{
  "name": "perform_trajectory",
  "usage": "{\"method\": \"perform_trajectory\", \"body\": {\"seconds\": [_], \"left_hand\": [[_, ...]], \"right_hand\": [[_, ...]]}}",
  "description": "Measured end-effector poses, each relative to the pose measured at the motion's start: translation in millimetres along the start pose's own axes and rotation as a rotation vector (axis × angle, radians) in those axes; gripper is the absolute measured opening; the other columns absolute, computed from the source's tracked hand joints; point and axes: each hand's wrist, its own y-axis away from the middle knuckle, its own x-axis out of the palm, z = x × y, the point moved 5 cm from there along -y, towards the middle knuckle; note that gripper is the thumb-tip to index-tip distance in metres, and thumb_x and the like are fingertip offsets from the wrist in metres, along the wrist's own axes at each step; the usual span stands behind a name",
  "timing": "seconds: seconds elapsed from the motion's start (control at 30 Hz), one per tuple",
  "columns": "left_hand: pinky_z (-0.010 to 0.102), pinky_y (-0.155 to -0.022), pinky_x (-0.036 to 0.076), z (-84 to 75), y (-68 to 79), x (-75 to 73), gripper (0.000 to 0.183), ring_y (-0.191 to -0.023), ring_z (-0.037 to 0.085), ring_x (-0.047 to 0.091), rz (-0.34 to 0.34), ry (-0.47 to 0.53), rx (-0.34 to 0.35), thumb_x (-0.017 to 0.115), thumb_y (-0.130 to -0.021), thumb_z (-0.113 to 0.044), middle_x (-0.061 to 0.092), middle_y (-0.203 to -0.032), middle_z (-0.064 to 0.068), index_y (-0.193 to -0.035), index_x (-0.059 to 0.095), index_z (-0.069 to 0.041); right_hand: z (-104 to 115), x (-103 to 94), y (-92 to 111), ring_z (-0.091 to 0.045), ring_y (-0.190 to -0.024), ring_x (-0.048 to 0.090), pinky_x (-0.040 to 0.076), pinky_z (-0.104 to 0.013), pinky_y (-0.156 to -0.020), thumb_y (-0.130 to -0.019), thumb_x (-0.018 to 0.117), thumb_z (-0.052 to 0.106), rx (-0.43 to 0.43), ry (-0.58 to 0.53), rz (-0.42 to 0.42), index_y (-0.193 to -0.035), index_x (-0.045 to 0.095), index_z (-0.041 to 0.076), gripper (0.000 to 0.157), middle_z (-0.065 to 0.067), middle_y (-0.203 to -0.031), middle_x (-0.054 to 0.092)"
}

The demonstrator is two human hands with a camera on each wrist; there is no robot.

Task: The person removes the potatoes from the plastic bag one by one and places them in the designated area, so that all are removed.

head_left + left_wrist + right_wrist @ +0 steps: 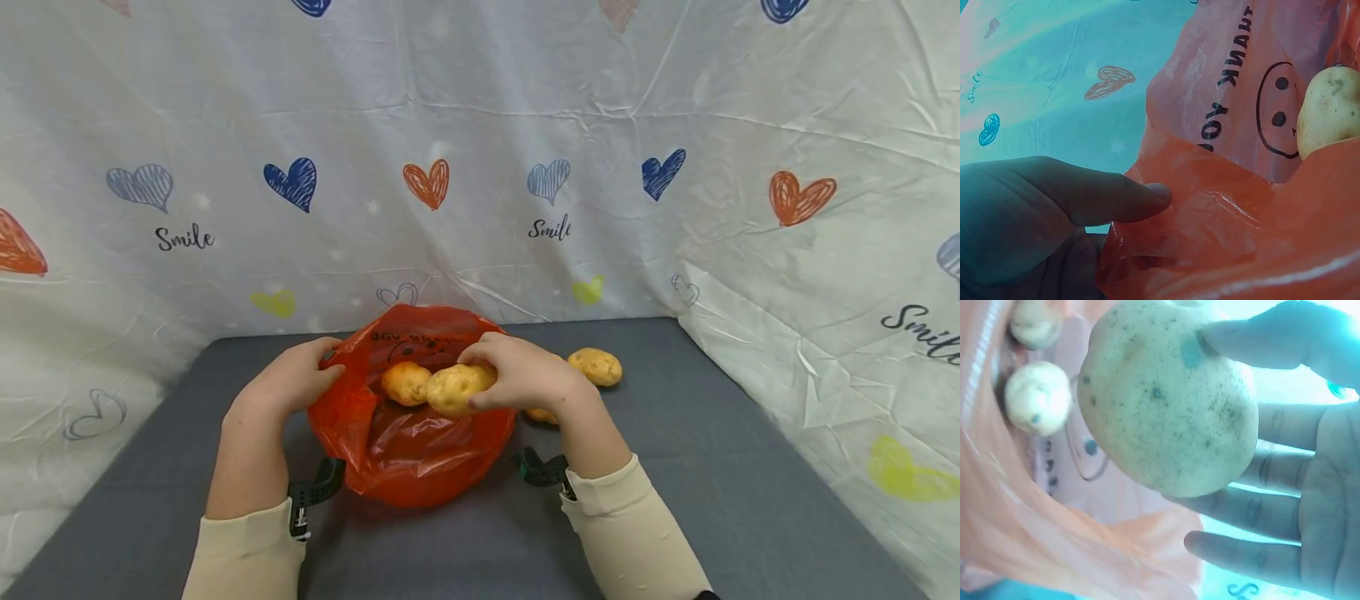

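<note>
Five potatoes at least are accounted for, all located against the red "THANK YOU" plastic bag. The held potato is over the bag's open mouth, clamped between thumb and fingers of the right hand. At the bag's left rim, the left hand pinches the film under its thumb (the fingers behind are largely hidden). Within the bag, the right wrist view shows two inner potatoes, only one of them plain in the head view. To the bag's right lie an unobstructed potato and at least one partly hidden potato, behind the right wrist. Finding: the transfer is judged part-way, with potatoes both inside and outside; whether the bag is being filled or emptied cannot be told.
</note>
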Motion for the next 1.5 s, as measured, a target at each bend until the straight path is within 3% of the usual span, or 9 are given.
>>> {"method": "perform_trajectory", "body": {"seconds": [0.27,0.47,0.8,1.0,1.23,1.5], "left_hand": [[0.060,-0.094,0.051,0.4,1.7,-1.7,0.055,-0.106,0.036,0.062,0.005,0.006,-0.005,0.056,-0.105,-0.025,0.058,-0.132,0.027,-0.150,0.042,0.003],[0.061,-0.095,0.050,0.2,1.9,-2.1,0.054,-0.109,0.037,0.060,0.009,0.005,0.004,0.056,-0.106,-0.026,0.058,-0.134,0.026,-0.151,0.043,0.001],[0.061,-0.095,0.050,-2.0,1.7,-1.1,0.054,-0.108,0.037,0.061,0.008,0.010,0.006,0.057,-0.105,-0.026,0.058,-0.133,0.026,-0.150,0.044,0.001],[0.061,-0.095,0.050,-1.2,1.5,-1.9,0.055,-0.109,0.037,0.060,0.006,0.014,0.008,0.057,-0.105,-0.027,0.058,-0.134,0.026,-0.151,0.043,0.001],[0.061,-0.095,0.050,-0.8,0.3,-1.1,0.057,-0.110,0.038,0.060,0.015,0.005,0.002,0.057,-0.105,-0.028,0.056,-0.136,0.027,-0.151,0.042,0.001],[0.061,-0.094,0.051,-3.1,0.9,0.4,0.056,-0.110,0.038,0.060,0.016,0.003,0.005,0.057,-0.105,-0.027,0.056,-0.136,0.028,-0.151,0.042,0.002]], "right_hand": [[-19,-25.4,17,-0.022,-0.109,0.058,0.049,-0.041,-0.096,-0.086,0.084,0.029,0.135,-0.108,-0.049,-0.129,0.067,0.012,0.050,0.000,-0.124,0.064],[-32,-32.8,26,-0.024,-0.109,0.059,0.051,-0.044,-0.092,-0.086,0.084,0.031,0.181,-0.178,-0.066,-0.127,0.067,0.014,0.047,-0.002,-0.121,0.065],[-49,-42.1,37,-0.023,-0.105,0.063,0.051,-0.043,-0.091,-0.087,0.082,0.034,0.224,-0.164,-0.069,-0.123,0.069,0.016,0.042,-0.002,-0.116,0.068],[-64,-49.9,45,-0.030,-0.108,0.063,0.051,-0.044,-0.092,-0.088,0.082,0.032,0.300,-0.220,-0.072,-0.136,0.060,0.010,0.057,-0.011,-0.122,0.066],[-79,-57.8,58,-0.034,-0.115,0.059,0.047,-0.050,-0.098,-0.088,0.082,0.029,0.327,-0.243,-0.090,-0.148,0.046,0.005,0.073,-0.019,-0.129,0.061],[-101,-62.5,73,-0.035,-0.122,0.054,0.045,-0.054,-0.101,-0.088,0.080,0.035,0.409,-0.197,-0.084,-0.134,0.059,0.005,0.059,-0.018,-0.135,0.059]]}}
